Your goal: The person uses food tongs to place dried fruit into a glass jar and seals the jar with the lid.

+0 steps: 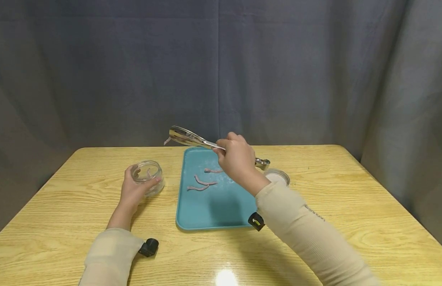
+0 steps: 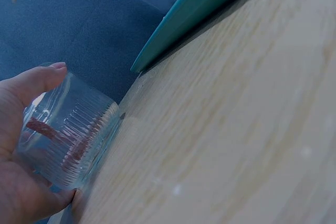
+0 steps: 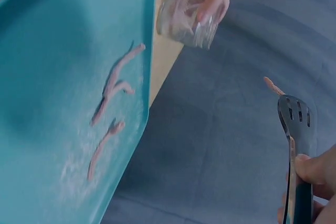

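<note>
My left hand (image 1: 135, 186) grips a clear glass jar (image 2: 68, 129) on the table, thumb and fingers round its sides. Pinkish strips (image 2: 44, 128) lie inside the ribbed jar. Raised above the teal tray, my right hand (image 1: 237, 157) grips metal tongs (image 1: 187, 137) with slotted ends. From the tongs' tips, pressed together, pokes one thin pinkish strip (image 3: 273, 85), up and to the right of the jar in the head view. On the tray (image 1: 192, 218) lie a few more such strips (image 1: 198, 188), two of them touching, amid white powder.
A round glass container of white powder (image 1: 278, 178) stands at the tray's right edge, partly behind my right forearm. The wooden table (image 1: 349, 198) ends at a grey curtain (image 1: 278, 79) at the back.
</note>
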The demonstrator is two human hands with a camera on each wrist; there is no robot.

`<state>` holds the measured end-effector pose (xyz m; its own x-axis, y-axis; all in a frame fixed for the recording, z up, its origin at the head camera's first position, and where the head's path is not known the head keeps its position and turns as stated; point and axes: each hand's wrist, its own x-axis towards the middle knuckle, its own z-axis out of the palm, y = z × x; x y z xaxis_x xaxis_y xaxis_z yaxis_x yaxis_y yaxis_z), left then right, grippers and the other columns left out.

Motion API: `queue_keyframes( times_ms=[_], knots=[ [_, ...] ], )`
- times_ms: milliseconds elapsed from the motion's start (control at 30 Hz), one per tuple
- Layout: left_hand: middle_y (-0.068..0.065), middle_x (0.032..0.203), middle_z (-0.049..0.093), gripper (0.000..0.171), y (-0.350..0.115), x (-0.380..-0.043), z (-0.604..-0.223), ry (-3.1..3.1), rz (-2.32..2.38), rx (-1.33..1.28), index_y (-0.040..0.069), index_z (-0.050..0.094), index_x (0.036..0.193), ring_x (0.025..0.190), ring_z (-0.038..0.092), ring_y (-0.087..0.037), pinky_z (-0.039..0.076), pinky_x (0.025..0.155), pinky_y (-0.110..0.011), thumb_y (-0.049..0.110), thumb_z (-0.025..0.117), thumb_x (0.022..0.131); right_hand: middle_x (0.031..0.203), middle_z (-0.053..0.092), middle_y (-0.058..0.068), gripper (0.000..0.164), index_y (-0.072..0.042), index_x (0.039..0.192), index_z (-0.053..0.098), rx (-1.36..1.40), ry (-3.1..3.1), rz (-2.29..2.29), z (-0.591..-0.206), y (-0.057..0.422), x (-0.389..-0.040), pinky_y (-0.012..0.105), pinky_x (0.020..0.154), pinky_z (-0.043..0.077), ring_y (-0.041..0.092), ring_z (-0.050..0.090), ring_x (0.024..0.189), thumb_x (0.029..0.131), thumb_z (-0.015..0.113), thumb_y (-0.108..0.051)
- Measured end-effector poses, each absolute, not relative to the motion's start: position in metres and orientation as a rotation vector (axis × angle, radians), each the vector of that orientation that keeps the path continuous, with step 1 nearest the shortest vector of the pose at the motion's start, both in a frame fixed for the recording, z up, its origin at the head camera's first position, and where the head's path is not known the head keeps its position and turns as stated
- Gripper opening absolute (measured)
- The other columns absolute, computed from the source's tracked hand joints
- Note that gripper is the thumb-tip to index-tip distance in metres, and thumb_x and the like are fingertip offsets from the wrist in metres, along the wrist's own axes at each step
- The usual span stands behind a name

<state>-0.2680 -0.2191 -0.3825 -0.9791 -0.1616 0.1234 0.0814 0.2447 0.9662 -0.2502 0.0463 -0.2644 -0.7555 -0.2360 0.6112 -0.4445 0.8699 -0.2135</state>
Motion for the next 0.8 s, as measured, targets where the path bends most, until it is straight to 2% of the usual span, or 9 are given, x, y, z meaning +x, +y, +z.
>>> queue_keyframes(
  times_ms=[567, 800],
  knots=[
    [-0.018, 0.139, 0.01, 0.094, -0.22, -0.267, -0.381, -2.293, -1.841, 0.082, 0.01, 0.006, 0.137, 0.124, 0.012, -0.036, 0.023, 0.096, -0.045, 0.024, 0.072, 0.071, 0.071, 0.043, -0.004, 0.018, -0.02, 0.097, 0.067, 0.515, -2.591, 0.389, -0.282, 0.0, -0.251, 0.022, 0.044, 0.033, 0.012, 0.037, 0.059, 0.083, 0.058, -0.027],
    [-0.019, 0.139, 0.01, 0.094, -0.22, -0.268, -0.381, -2.297, -1.846, 0.069, 0.009, 0.006, 0.137, 0.124, 0.012, -0.036, 0.024, 0.096, -0.044, 0.023, 0.072, 0.071, 0.066, 0.039, -0.004, 0.015, -0.02, 0.088, 0.068, 0.525, -2.63, 0.371, -0.293, -0.008, -0.252, 0.023, 0.042, 0.032, 0.012, 0.038, 0.059, 0.085, 0.055, -0.028]
  ],
)
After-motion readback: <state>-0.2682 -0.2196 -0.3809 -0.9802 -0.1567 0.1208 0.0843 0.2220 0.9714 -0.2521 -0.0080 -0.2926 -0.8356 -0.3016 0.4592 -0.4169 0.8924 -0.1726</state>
